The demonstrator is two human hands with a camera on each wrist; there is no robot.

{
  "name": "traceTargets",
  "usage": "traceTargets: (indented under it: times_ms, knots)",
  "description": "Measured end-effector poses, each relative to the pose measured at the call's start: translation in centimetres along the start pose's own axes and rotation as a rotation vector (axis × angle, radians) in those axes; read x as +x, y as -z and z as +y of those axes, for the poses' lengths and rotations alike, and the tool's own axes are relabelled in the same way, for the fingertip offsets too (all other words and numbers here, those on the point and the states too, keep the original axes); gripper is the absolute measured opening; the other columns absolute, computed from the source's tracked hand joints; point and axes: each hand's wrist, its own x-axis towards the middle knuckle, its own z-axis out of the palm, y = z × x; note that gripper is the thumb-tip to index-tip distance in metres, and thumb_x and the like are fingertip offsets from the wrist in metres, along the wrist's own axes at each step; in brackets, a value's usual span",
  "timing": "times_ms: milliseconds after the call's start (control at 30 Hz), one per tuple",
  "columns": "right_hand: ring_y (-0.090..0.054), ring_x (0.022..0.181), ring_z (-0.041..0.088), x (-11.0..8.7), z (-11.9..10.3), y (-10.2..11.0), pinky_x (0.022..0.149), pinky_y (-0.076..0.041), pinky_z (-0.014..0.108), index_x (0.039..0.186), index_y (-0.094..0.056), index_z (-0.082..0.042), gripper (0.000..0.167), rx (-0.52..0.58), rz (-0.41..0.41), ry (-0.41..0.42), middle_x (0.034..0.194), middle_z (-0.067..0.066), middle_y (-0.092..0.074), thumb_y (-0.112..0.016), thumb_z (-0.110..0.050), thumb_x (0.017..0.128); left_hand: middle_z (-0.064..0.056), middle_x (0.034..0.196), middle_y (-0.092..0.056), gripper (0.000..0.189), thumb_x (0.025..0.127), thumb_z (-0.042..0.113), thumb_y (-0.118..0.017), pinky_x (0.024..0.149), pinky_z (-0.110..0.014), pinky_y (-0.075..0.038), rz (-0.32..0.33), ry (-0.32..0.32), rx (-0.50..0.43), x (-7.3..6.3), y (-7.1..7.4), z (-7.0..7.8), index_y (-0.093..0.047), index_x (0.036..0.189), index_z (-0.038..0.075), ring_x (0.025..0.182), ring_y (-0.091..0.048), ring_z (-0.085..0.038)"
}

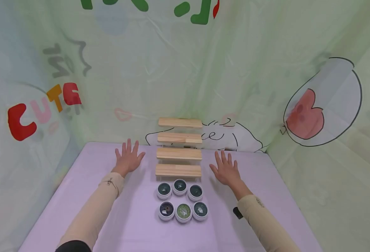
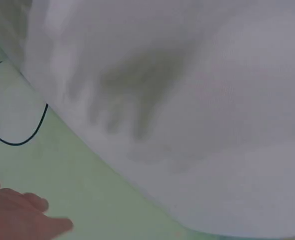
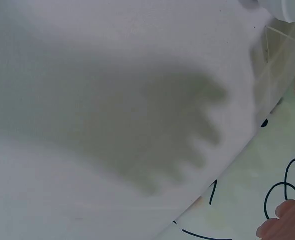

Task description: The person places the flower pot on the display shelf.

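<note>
My left hand [image 1: 128, 161] is held above the table to the left of a stepped stand with wooden shelves [image 1: 178, 153]. Its fingers are spread and nothing is in it. On the stand's right side, my right hand [image 1: 226, 170] is likewise spread and holds nothing. Several round white jars with dark or green contents sit in two rows in front of the stand, among them a light green one [image 1: 183, 211] and a dark one [image 1: 166, 209]. Each wrist view catches only part of its hand, the left fingers [image 2: 27, 212] and the right fingers [image 3: 287, 220], with a hand shadow on the table.
The pale lilac table [image 1: 134, 224] ends at a light green curtain [image 1: 185, 70] with drawings and letters, which also hangs along both sides. A small black object [image 1: 237, 212] shows beside the right sleeve.
</note>
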Motion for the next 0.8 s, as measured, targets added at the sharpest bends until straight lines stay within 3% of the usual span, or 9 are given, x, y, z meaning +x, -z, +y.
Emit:
traceTargets:
  times_ms: [167,267,400,567,800]
  knots:
    - [-0.003,0.145,0.049,-0.1,-0.2,-0.5,0.114,-0.010,0.071,0.156,-0.015,-0.005,0.070,0.016,-0.013,0.000,0.161,0.024,-0.007,-0.036,-0.046,0.103,-0.026,0.157,-0.020,0.071,0.103,0.041,-0.046,0.120,-0.055,-0.020,0.062,-0.179,-0.230,0.9,-1.1,1.0,-0.021,0.152,-0.004,0.145,-0.020,-0.040]
    - [-0.001,0.145,0.049,-0.1,-0.4,-0.8,0.115,-0.009,0.070,0.157,-0.013,-0.006,0.071,0.020,-0.033,-0.006,0.161,0.023,-0.004,-0.034,-0.048,0.103,-0.024,0.151,-0.035,0.065,0.100,0.037,-0.056,0.118,-0.051,-0.029,0.090,-0.281,-0.300,1.2,-1.6,1.8,-0.036,0.147,-0.003,0.140,-0.032,-0.038]
    - [-0.001,0.145,0.048,-0.2,-0.6,-1.1,0.116,-0.008,0.070,0.157,-0.013,-0.007,0.071,0.025,-0.045,-0.009,0.161,0.023,-0.004,-0.033,-0.049,0.103,-0.023,0.142,-0.045,0.060,0.094,0.032,-0.066,0.114,-0.051,-0.034,0.120,-0.369,-0.345,1.7,-2.3,2.7,-0.047,0.139,-0.003,0.134,-0.041,-0.037]
    - [-0.003,0.145,0.048,-0.6,-0.4,-1.4,0.115,-0.009,0.070,0.157,-0.015,-0.007,0.069,0.027,-0.049,-0.008,0.161,0.022,-0.007,-0.034,-0.047,0.103,-0.022,0.141,-0.047,0.058,0.091,0.027,-0.071,0.114,-0.050,-0.035,0.118,-0.386,-0.353,2.1,-3.0,3.3,-0.050,0.137,-0.003,0.133,-0.042,-0.037]
    - [-0.008,0.144,0.049,-1.5,-0.1,-1.9,0.114,-0.013,0.071,0.156,-0.019,-0.006,0.068,0.026,-0.046,0.000,0.161,0.023,-0.011,-0.034,-0.047,0.104,-0.024,0.139,-0.047,0.058,0.089,0.020,-0.073,0.105,-0.045,-0.047,0.095,-0.377,-0.435,2.9,-3.5,3.3,-0.050,0.135,-0.006,0.128,-0.046,-0.037]
